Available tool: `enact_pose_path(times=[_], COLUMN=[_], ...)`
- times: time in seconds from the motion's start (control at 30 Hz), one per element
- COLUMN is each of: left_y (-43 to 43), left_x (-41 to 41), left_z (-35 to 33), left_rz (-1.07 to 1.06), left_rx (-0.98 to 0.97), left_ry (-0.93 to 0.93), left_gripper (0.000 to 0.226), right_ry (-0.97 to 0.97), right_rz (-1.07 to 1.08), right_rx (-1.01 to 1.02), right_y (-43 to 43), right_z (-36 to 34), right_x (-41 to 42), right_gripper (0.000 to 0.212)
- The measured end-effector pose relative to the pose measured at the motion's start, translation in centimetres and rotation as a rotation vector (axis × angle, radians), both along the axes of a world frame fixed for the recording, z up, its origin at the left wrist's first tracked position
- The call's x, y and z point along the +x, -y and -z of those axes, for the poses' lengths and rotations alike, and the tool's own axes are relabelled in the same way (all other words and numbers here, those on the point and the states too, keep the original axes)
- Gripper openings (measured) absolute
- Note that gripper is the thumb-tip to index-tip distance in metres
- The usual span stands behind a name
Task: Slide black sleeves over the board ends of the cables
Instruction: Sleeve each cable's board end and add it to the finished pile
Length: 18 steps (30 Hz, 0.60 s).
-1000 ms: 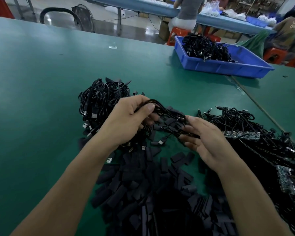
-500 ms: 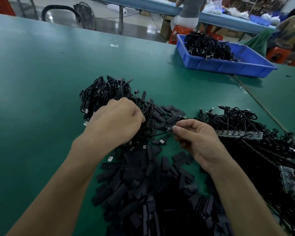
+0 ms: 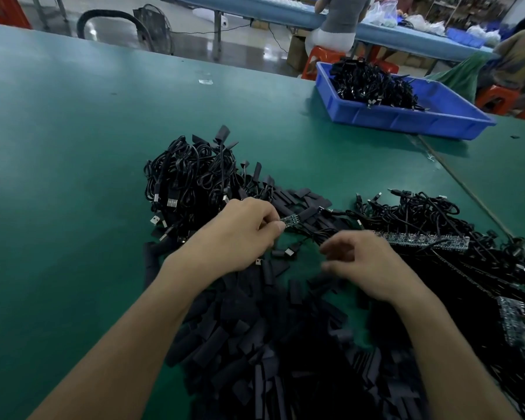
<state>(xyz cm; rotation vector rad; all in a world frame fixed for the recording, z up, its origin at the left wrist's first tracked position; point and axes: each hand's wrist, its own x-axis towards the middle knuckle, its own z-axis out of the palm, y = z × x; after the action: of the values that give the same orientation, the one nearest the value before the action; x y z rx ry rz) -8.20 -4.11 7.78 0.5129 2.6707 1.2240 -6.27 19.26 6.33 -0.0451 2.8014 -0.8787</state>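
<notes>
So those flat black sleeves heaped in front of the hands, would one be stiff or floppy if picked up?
Probably soft and bendy: the black sleeves lie flattened, and some are bent. Likely very light, since they heap loosely at every angle. Being flat, they shouldn't roll, though one might be fiddly to pinch off the table.

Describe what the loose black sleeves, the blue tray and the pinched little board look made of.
Flat black sleeves: matte, soft-looking tubing, probably heat-shrink or rubbery plastic; they lie flattened.
Blue rectangular tray: moulded rigid plastic, slight sheen, ribbed walls.
Small dark circuit board pinched by the left hand: rigid laminate, seemingly, with glinting metal spots.
</notes>
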Motion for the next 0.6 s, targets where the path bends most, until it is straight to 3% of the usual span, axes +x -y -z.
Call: enact_pose_path(times=[0.13,0.43,0.5,0.6], left_y=[-0.1,0.2,0.2,0.1], left_x=[0.0,-0.3,-0.3,-0.3], left_z=[0.0,0.5,0.6,0.6], left_rz=[-0.015,-0.057,-0.058,-0.059], left_rx=[-0.005,0.049,0.085,0.134], left_ry=[-0.013,-0.071,-0.074,-0.054], left_gripper=[0.022,0.023,0.016,0.003], right_ry=[0.134,0.091,0.102,0.103], right_rz=[-0.092,-0.077,-0.076,-0.089], right_rx=[0.212,0.173,0.151,0.160], right_y=[-0.3,-0.3,-0.1,-0.1], right_z=[0.8,1.5,1.6,1.8], right_x=[0.0,-0.3,-0.4,-0.7], right_gripper=[0.028,0.025,0.034,0.027])
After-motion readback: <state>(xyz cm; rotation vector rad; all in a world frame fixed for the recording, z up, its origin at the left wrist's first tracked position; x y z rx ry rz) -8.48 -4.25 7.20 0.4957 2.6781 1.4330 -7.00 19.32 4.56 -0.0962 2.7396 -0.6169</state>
